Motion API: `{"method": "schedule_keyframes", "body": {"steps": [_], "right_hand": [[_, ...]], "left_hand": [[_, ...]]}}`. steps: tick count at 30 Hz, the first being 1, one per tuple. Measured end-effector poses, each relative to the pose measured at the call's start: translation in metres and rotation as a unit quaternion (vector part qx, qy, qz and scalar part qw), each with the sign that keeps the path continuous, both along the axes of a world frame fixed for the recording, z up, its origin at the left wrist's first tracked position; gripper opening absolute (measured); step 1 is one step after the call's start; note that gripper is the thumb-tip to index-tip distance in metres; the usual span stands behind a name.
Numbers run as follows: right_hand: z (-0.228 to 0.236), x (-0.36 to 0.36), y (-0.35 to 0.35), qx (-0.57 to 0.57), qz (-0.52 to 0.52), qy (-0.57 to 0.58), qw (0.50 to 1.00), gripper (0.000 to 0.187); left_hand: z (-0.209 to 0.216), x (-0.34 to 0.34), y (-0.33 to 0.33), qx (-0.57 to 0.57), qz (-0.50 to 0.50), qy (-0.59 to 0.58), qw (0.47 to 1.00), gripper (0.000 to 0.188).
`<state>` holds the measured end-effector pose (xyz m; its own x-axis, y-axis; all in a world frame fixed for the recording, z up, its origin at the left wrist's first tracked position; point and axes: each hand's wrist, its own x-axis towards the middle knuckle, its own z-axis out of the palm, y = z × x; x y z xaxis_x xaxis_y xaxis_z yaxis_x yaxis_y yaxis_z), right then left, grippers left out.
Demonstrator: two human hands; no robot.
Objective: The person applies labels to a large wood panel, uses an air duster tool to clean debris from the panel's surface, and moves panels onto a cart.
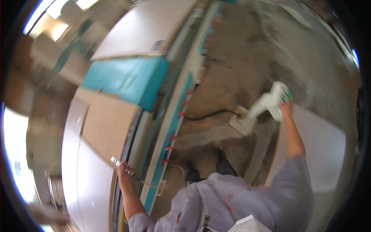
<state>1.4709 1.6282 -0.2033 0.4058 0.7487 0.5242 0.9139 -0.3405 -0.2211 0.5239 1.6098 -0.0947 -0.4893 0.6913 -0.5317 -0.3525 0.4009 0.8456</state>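
My left hand [124,171] is closed at the near edge of a pale panel [92,170]. A small white piece with dark marks [115,160] sticks out beside its fingers; blur hides what it is. My right hand [286,110] reaches to the head of a white control pedestal [266,102]. Its fingers look stretched out, touching the head by a green part [288,94]. Nothing shows held in that hand.
A teal machine block [125,79] spans the panels on the left. Along the machine's side runs a teal and white rail [164,141] with several red knobs. A black cable [210,115] crosses the concrete floor to the pedestal. Another pale panel [317,147] stands at right.
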Motion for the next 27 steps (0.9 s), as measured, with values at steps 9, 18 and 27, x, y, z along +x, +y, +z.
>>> {"method": "schedule_keyframes", "body": {"steps": [9,18,27], "right_hand": [[0.026,0.044,0.018,-0.217,0.007,0.122,0.969,0.055],[0.043,-0.227,0.024,-0.125,0.348,0.314,0.874,0.038],[0.216,-0.708,-0.197,-0.204,0.812,0.279,0.470,0.037]], "left_hand": [[0.050,0.061,-0.004,-0.090,0.108,0.039,0.989,0.023],[0.035,0.134,-0.080,-0.020,0.068,-0.026,0.997,0.036],[0.098,0.123,-0.246,0.168,0.255,-0.262,0.915,0.030]]}}
